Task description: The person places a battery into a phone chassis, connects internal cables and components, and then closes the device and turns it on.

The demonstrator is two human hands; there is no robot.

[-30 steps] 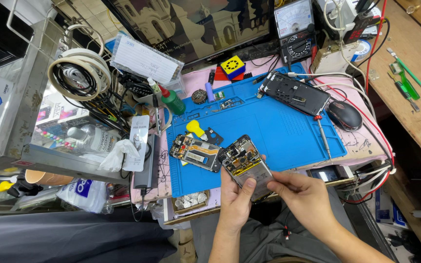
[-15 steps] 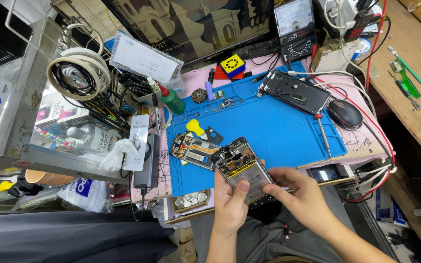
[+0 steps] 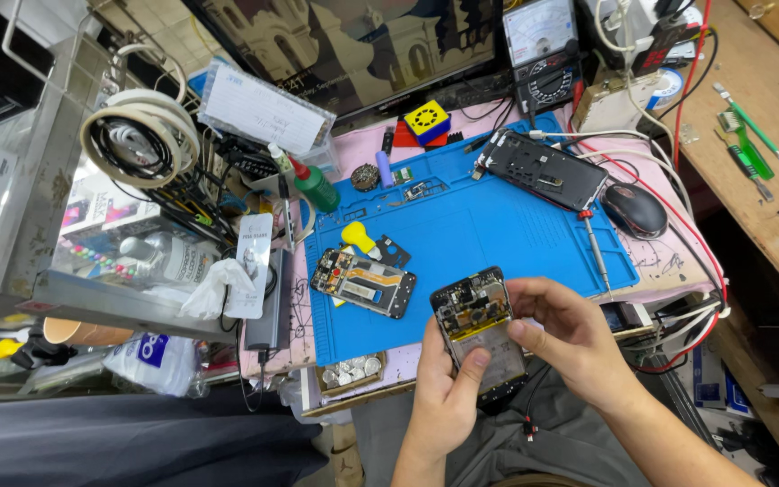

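Observation:
I hold an opened phone point(image 3: 477, 326) with its circuit board showing, just over the near edge of the blue work mat point(image 3: 489, 225). My left hand point(image 3: 448, 397) grips its lower end, thumb across the bare metal part. My right hand point(image 3: 570, 338) clasps its right side, fingertips at the top corner by the board. A second opened phone point(image 3: 362, 282) lies on the mat to the left, next to a yellow pry tool point(image 3: 358, 237). A black phone back point(image 3: 540, 168) lies at the mat's far right.
A screwdriver point(image 3: 591, 248) and a black mouse point(image 3: 634, 210) lie at the mat's right. A green bottle point(image 3: 315, 185), a multimeter point(image 3: 545, 54), a monitor point(image 3: 353, 45) and a coil of cable point(image 3: 137, 135) stand behind. A small tray of parts point(image 3: 350, 372) sits at the near edge.
The phone has turned from a tilted pose to nearly upright in my hands and dropped slightly toward me. My right hand's fingers have moved up to its top right corner.

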